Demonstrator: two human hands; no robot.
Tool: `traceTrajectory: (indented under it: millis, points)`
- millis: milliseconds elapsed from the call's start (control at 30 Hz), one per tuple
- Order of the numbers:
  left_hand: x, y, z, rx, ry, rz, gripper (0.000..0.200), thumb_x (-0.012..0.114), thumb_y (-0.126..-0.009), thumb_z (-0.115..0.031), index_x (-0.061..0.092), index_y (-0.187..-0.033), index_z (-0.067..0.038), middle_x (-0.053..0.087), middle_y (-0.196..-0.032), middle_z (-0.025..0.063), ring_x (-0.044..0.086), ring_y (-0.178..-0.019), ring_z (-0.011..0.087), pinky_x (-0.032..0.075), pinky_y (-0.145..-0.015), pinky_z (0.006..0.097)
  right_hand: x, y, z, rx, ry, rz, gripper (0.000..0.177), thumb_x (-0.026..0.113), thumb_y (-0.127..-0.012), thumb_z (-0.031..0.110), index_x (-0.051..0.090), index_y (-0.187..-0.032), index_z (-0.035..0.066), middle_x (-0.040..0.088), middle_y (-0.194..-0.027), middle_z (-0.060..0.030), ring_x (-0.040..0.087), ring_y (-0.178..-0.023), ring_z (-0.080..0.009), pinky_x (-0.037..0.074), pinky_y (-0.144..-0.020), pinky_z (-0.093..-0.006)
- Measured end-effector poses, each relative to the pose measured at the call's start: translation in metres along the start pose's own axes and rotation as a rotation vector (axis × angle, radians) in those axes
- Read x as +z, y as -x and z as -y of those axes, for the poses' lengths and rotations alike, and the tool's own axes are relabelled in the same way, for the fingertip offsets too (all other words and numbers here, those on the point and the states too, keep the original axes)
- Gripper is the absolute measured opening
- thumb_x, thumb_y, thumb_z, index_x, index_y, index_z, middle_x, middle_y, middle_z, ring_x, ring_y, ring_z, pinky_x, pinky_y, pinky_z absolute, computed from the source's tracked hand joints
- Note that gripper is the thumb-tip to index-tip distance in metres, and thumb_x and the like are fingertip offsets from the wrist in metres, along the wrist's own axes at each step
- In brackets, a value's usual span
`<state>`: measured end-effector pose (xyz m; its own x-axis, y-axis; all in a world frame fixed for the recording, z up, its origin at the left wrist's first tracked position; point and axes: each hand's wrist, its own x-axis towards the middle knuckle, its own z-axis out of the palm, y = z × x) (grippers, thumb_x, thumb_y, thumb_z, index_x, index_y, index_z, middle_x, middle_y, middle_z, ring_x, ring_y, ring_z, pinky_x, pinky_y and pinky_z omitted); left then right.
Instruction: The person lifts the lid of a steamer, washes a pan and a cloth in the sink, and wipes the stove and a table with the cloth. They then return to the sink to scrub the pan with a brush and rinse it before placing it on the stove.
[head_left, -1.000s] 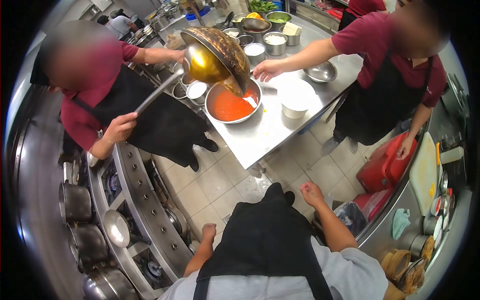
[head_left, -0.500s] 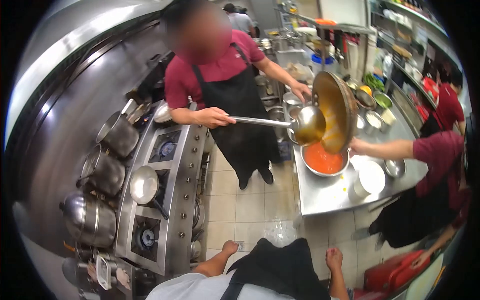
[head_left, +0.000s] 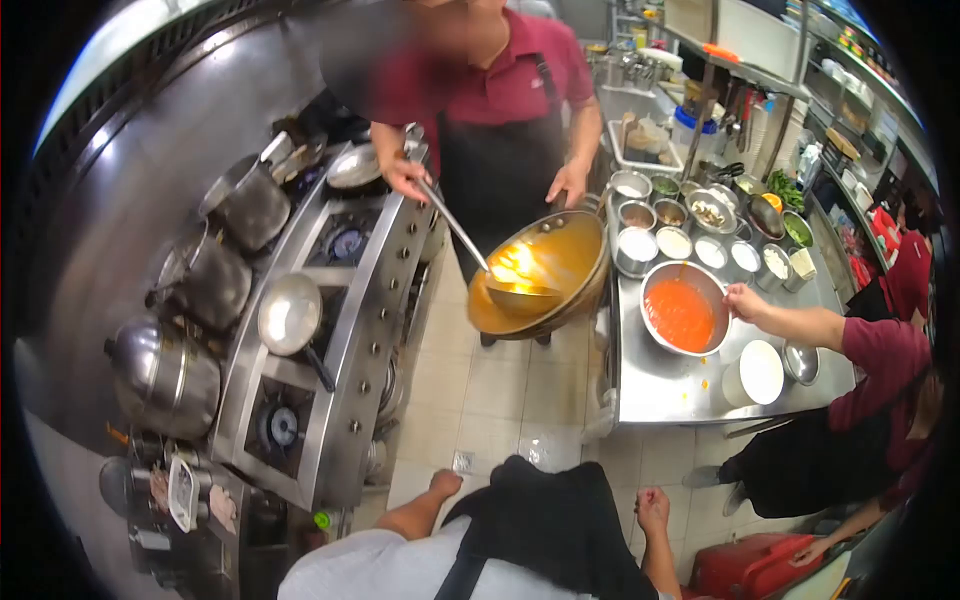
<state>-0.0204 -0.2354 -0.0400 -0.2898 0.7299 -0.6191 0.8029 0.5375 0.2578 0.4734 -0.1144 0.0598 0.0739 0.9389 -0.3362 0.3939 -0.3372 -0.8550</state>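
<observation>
Head view: our left hand and right hand, each curled closed, flank our black apron; a co-worker holds a ladle and wok.

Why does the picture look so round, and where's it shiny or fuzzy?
Head view: black corners frame a rounded picture, likely from a very wide lens; head view: bright glare inside the wok; head view: blur hides the head of the co-worker holding the ladle.
</observation>
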Motion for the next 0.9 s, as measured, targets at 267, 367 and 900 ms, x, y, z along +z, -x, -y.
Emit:
traceTrajectory:
  millis: [267,367,900]
  points:
    - [-0.001,0.01,-0.043,-0.218,0.083,0.097,0.04,0.056,-0.076,-0.03,0.065,-0.098,0.003,0.062,-0.105,0.0244,0.06,-0.1,0.0392,0.048,-0.089,0.0424,-0.001,0.013,-0.008,0.028,0.003,0.122,0.017,0.056,-0.087,0.017,0.055,-0.081,0.002,0.055,-0.064,-0.0023,0.053,-0.055,-0.0116,0.045,-0.05,-0.0268]
    - [-0.019,-0.003,-0.103,-0.055,0.108,0.122,0.031,0.056,-0.078,-0.026,0.066,-0.092,0.0,0.064,-0.098,0.0228,0.062,-0.095,0.0365,0.049,-0.086,0.0433,-0.014,0.024,-0.014,0.049,0.028,0.069,0.015,0.057,-0.088,0.016,0.055,-0.08,0.004,0.054,-0.063,-0.0016,0.053,-0.057,-0.0109,0.043,-0.049,-0.0274]
    - [0.024,-0.165,-0.146,0.491,0.22,0.504,0.024,0.054,-0.088,-0.017,0.06,-0.071,-0.001,0.063,-0.069,0.011,0.059,-0.063,0.018,0.048,-0.06,0.0298,-0.086,0.036,0.004,0.069,-0.238,-0.934,0.012,0.057,-0.084,0.018,0.059,-0.085,0.007,0.062,-0.074,-0.0119,0.061,-0.068,-0.0274,0.048,-0.063,-0.0367]
